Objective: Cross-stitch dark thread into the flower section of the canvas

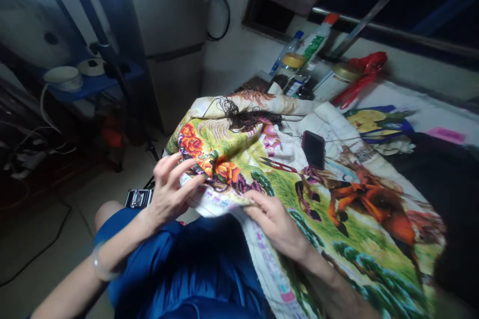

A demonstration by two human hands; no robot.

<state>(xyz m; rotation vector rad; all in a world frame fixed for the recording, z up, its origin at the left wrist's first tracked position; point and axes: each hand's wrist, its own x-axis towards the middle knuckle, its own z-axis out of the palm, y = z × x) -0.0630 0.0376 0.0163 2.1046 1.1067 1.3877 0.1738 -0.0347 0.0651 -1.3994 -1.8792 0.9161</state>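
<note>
A large cross-stitch cloth with orange flowers, green grass and a brown horse spreads over the table and down beside my lap. My right hand pinches its white printed border between thumb and fingers. At the left edge of the cloth, by the orange flowers, my left hand has its fingers spread and slightly bent. Its thumb is mostly hidden, and no needle can be made out. Red-handled thread snips lie on the cloth near a dark phone. A tangle of dark thread rests farther back.
Behind the cloth stand a jar with a yellow lid, several bottles and a red plastic bag. To the left are a refrigerator and a blue shelf bearing a white pot. A dark cable runs along the floor.
</note>
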